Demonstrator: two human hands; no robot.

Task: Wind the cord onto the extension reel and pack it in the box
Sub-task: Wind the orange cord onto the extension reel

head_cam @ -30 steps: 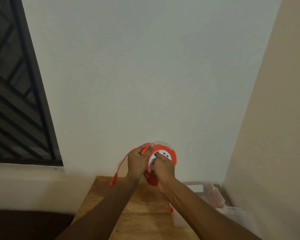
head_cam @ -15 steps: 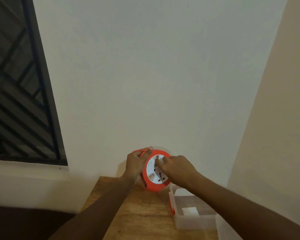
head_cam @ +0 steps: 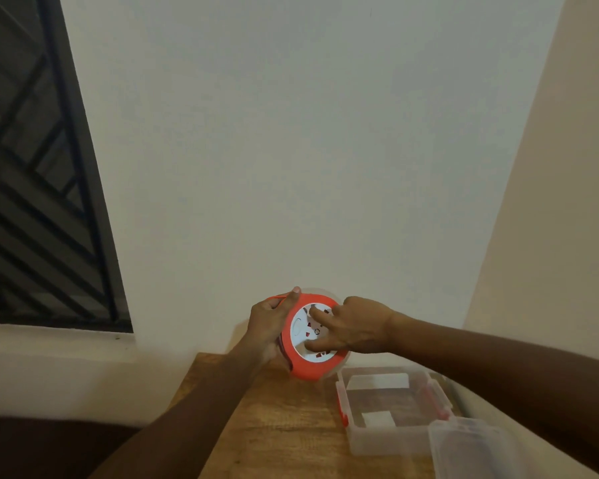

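Gripped at its left edge by the left hand (head_cam: 265, 324), thumb along the rim: orange extension reel (head_cam: 308, 369), held above the wooden table (head_cam: 281, 426). Right hand (head_cam: 351, 328) on the white face, fingers spread (holding nothing). Clear box (head_cam: 395, 440) open, lower right on the table.

No text, label, brand or number is showing legibly anywhere. The white face of the extension reel (head_cam: 308, 335), at lower centre of the frame, is carrying only small red and dark marks, too blurred to read as letters or signs.
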